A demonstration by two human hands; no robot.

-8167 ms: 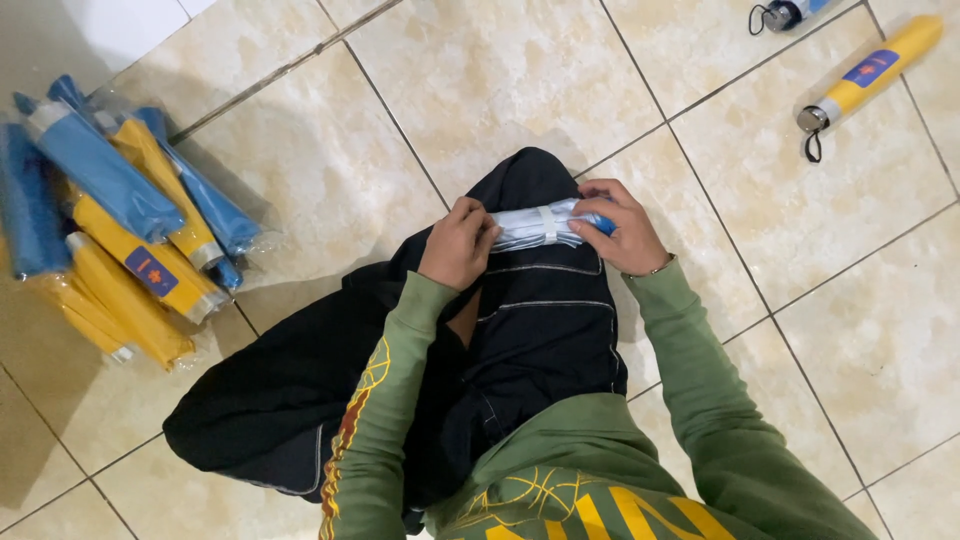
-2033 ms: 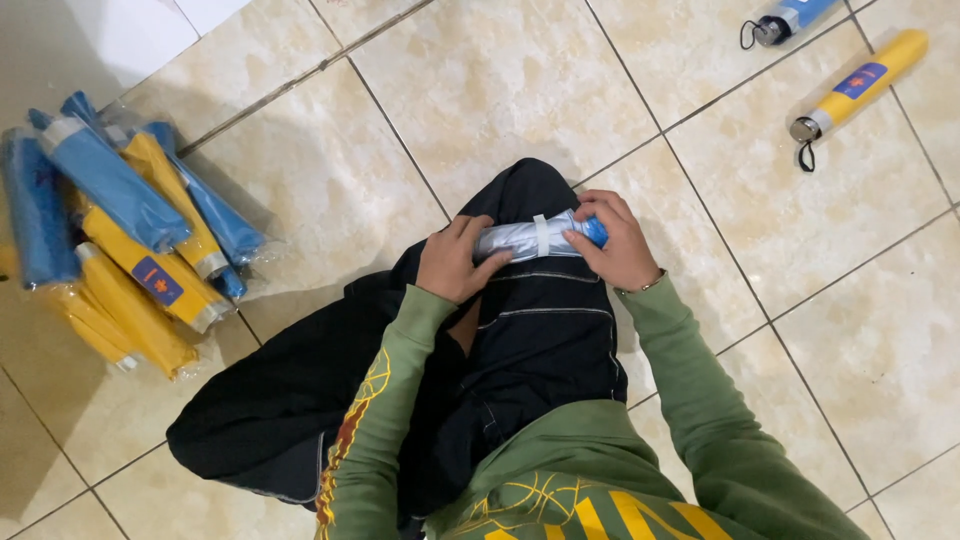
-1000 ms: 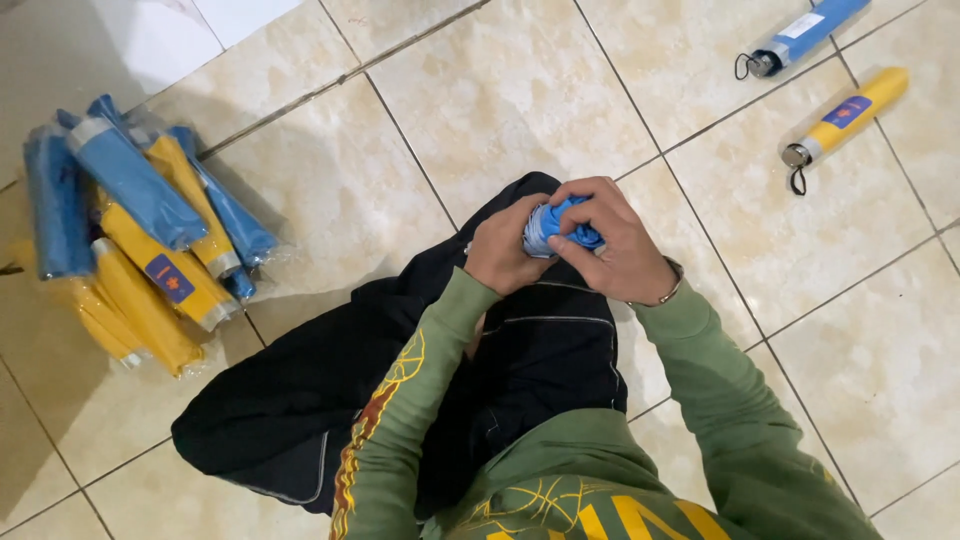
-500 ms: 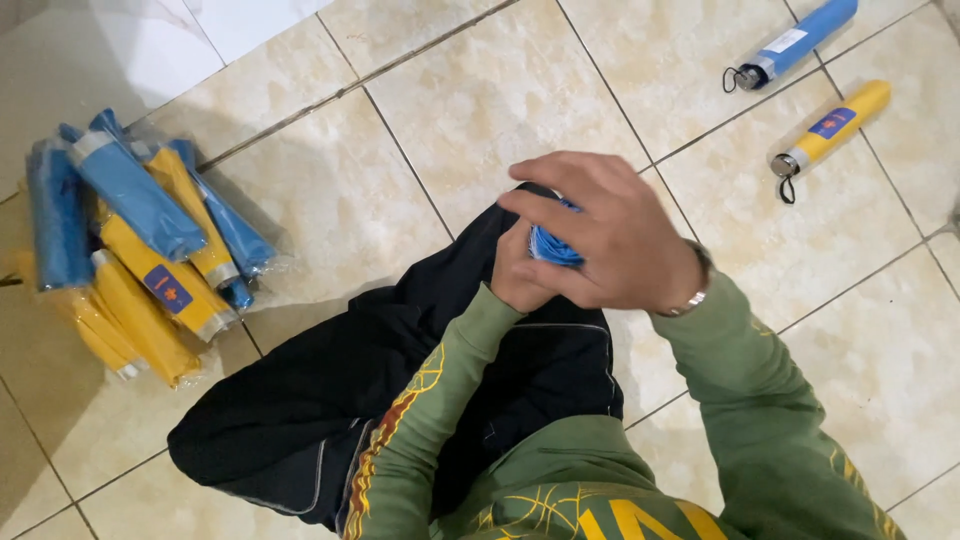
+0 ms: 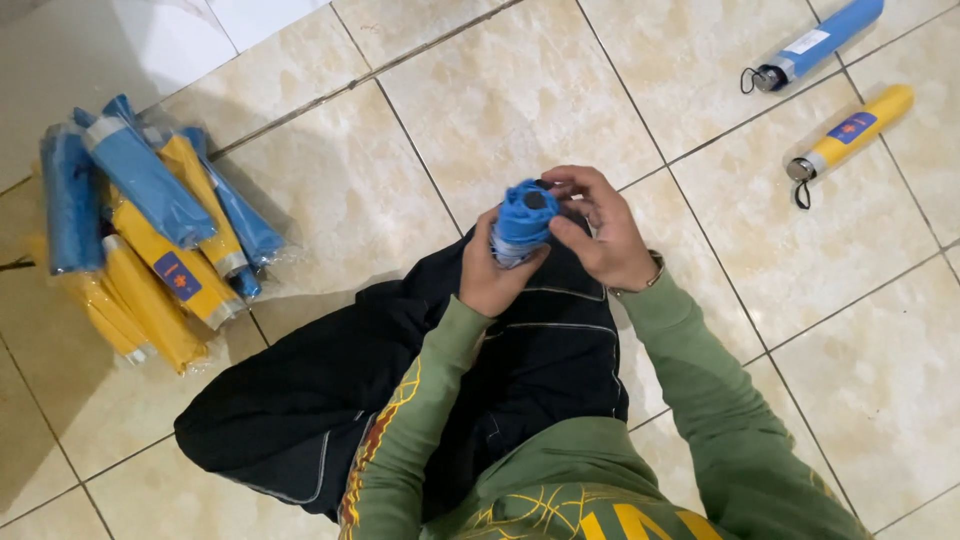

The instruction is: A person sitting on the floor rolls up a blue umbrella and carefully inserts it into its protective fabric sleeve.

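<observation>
A folded blue umbrella stands on end above my knee, its top facing the camera. My left hand wraps around its shaft from below. The fingers of my right hand pinch the blue fabric at its upper end. I sit on a tiled floor in black trousers and green sleeves.
A heap of folded blue and yellow umbrellas in clear plastic lies on the floor at the left. At the upper right lie one sleeved blue umbrella and one sleeved yellow umbrella. Beige floor tiles surround me.
The blue umbrella was held sideways between both hands; it has been turned upright. My right hand moved from covering it to pinching its top end.
</observation>
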